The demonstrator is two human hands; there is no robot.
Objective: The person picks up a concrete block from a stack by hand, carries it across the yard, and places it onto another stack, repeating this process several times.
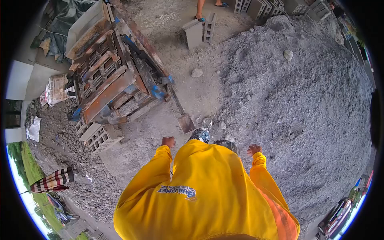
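Note:
My left hand [168, 141] hangs in front of my yellow sleeve, its fingers curled in and no object showing in them. Nearest to it is a shovel [186, 123], blade on the ground and long handle running up toward the block machine. My right hand [254, 150] is also curled, with nothing visible in it, over the lower edge of a large grey gravel heap [296, 100]. Between the hands, my dark patterned footwear [199, 135] shows beyond my shirt.
A rusty block-moulding machine [108, 76] stands at left, with hollow blocks [102, 138] beside it. Another hollow block [209, 28] stands ahead, near a person's leg [200, 9]. Stones [197, 73] lie on the ground; a striped cloth [54, 180] is at lower left.

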